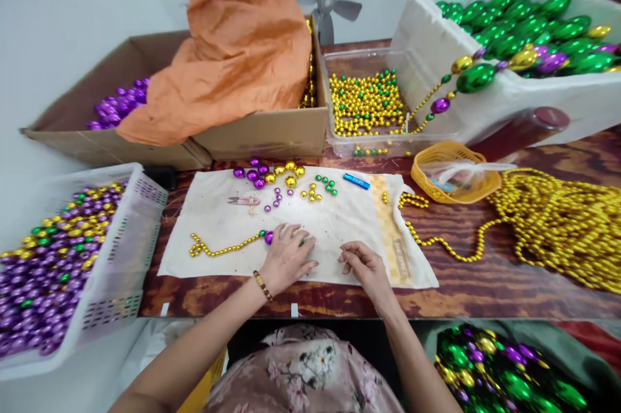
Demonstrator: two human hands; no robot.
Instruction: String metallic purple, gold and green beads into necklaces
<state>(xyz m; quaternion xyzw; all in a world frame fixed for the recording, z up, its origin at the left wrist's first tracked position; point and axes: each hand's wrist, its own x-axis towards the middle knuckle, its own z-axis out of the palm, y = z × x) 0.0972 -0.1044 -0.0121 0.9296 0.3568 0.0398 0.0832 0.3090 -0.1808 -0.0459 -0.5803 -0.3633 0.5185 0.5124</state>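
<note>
Left hand (287,256) lies curled, palm down, over the purple-bead end of a short gold bead strand (224,247) on the white cloth (339,219); right hand (365,265) is pinched narrow, its hold too small to tell.
Head view: loose purple, gold and green beads (272,175) lie beyond the hands; white perforated basket (138,206) crowds the left edge, gold bead heap (553,219) the right; bare cloth between.

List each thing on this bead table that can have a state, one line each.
left hand: palm down on the white cloth, fingers over the bead strand's end
right hand: fingertips pinched, apparently on a thin thread
bead strand: partly strung, lying flat
cardboard box: open, half covered by orange cloth
yellow basket: upright, holding a plastic bag
</note>
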